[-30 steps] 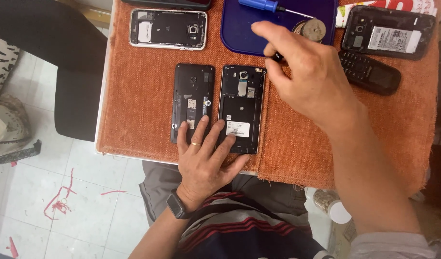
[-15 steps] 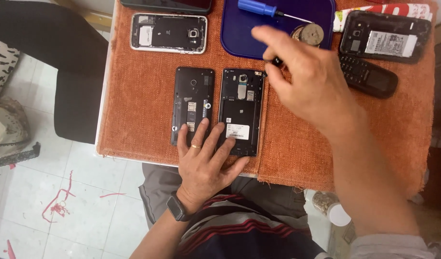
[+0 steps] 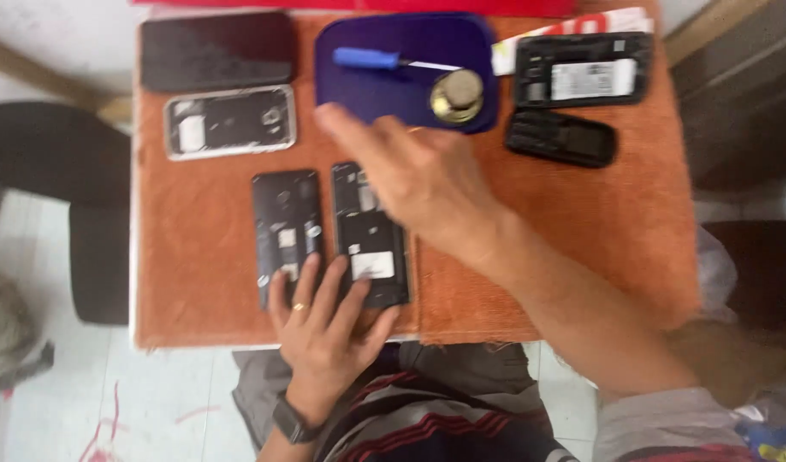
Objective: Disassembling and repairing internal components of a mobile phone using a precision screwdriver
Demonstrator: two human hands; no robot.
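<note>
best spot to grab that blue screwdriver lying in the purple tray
Probably by the blue handle of the screwdriver, pinched from above with the right hand, which is nearest. It lies flat across the purple tray, handle to the left and thin metal shaft pointing right towards the round metal piece. The handle is the thickest part and has bare tray around it.
</note>
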